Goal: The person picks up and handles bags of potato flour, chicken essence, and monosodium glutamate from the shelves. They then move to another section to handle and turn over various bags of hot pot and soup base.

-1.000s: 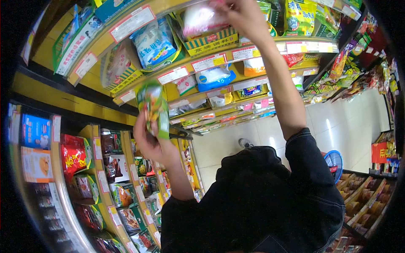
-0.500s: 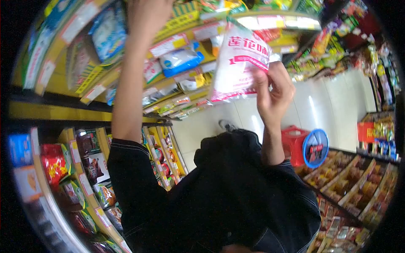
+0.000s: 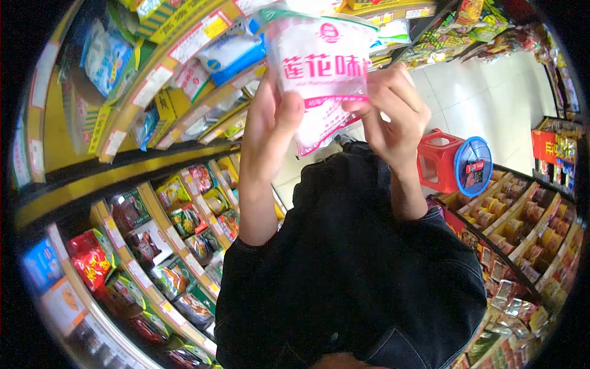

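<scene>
A white plastic bag of MSG with pink print and a green top edge is held up in front of the shelves. My left hand grips its left side, thumb over the front and fingers behind. At the bag's right edge, my right hand pinches the plastic between thumb and fingers. The bag's back is hidden. Behind my left hand, a blue-and-white packet lies on a shelf.
Yellow shelving with price labels curves along the top and left. More packets, including a red packet, fill the lower left shelves. On the floor at right stand a red stool and a blue basket. Divided bins hold goods at lower right.
My left hand has come down from the upper shelf and taken hold of the bag's left side. The bag has moved slightly left and up, still in my right hand.
</scene>
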Action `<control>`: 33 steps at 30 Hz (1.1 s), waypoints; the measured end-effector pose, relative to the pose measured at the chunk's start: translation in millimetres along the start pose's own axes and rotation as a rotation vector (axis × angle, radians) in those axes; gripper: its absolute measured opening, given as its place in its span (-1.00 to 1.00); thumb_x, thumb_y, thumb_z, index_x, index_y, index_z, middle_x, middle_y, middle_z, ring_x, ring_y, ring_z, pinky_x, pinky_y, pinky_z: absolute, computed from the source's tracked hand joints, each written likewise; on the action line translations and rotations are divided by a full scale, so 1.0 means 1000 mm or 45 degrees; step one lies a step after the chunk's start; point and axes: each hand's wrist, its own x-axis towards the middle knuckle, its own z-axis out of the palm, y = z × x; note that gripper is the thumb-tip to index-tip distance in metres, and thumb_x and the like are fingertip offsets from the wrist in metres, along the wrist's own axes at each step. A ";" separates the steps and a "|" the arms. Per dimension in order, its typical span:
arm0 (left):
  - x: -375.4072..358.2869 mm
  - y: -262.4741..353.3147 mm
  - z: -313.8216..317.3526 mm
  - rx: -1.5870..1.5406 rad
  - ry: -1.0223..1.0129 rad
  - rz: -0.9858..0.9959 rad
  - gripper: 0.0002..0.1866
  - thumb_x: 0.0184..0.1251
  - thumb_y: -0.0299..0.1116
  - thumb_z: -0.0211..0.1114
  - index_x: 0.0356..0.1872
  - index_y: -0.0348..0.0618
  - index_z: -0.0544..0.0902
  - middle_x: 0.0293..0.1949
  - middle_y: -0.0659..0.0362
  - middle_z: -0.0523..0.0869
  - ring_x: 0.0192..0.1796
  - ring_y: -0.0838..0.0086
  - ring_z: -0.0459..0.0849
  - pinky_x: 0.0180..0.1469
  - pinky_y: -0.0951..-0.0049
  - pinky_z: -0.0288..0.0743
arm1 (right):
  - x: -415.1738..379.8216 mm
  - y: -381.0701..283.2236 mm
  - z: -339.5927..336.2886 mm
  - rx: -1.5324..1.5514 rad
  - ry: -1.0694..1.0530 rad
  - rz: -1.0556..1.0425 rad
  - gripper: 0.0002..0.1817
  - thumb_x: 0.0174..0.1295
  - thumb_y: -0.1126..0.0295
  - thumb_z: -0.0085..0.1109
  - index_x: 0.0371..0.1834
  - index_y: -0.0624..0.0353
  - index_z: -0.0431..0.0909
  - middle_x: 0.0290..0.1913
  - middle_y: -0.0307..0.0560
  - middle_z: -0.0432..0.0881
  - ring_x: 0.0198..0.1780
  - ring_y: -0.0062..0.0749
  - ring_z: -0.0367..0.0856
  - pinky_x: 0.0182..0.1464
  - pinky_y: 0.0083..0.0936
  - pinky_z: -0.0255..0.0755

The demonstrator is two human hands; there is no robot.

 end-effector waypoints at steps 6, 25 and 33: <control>-0.009 -0.003 -0.006 -0.174 0.294 -0.204 -0.56 0.60 -0.10 0.27 0.14 -0.34 0.61 -0.06 0.16 0.76 -0.07 0.62 0.68 -0.03 0.55 0.56 | 0.000 -0.006 0.001 0.585 -0.355 0.741 -0.64 0.37 0.19 0.36 0.00 0.28 0.67 -0.10 -0.11 0.69 -0.25 -0.44 0.61 -0.23 -0.49 0.51; -0.035 -0.024 -0.011 -0.355 0.259 -0.288 -0.58 0.64 -0.12 0.21 0.14 -0.34 0.64 -0.06 0.18 0.75 -0.08 0.63 0.66 -0.02 0.56 0.54 | -0.014 -0.015 0.024 0.905 -0.309 1.014 -0.71 0.53 0.26 0.21 0.08 0.28 0.63 -0.19 -0.20 0.69 -0.17 -0.65 0.61 -0.16 -0.62 0.49; -0.035 -0.023 -0.011 -0.398 0.277 -0.267 -0.57 0.63 -0.10 0.21 0.11 -0.34 0.65 -0.08 0.18 0.76 -0.12 0.65 0.67 -0.05 0.57 0.55 | -0.014 -0.022 0.027 0.903 -0.255 0.995 -0.73 0.53 0.28 0.20 0.06 0.28 0.63 -0.18 -0.19 0.68 -0.22 -0.66 0.61 -0.22 -0.67 0.47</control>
